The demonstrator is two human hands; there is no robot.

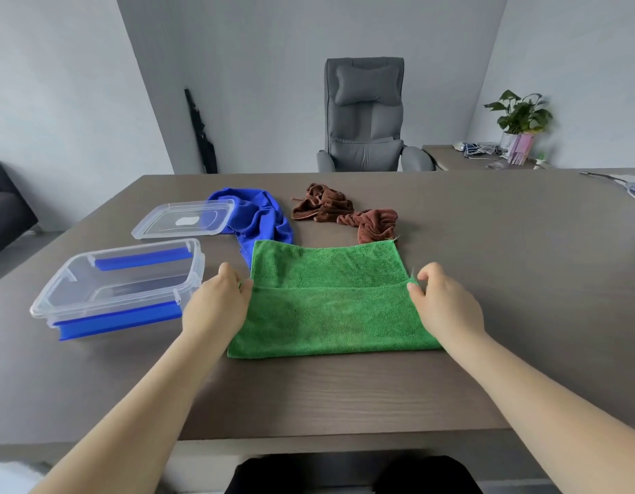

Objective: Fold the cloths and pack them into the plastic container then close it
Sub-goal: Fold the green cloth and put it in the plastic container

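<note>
Four cloths on the table (487,265): one green cloth (330,308) partly folded, one blue cloth (259,215), two brown cloths (323,206) (375,224) crumpled beyond. One plastic container (120,283) at left, open, nothing inside, one lid (184,220) lying just behind. Left hand (218,304) and right hand (446,304) pinching the folded edge's corners with fingers.

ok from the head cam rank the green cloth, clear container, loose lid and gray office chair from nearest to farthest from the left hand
1. Green cloth: the left hand pinches its left edge.
2. Clear container: just left of the hand, lid off.
3. Loose lid: farther back on the table, behind the container, lying against the blue cloth.
4. Gray office chair: beyond the table's far edge.
</note>
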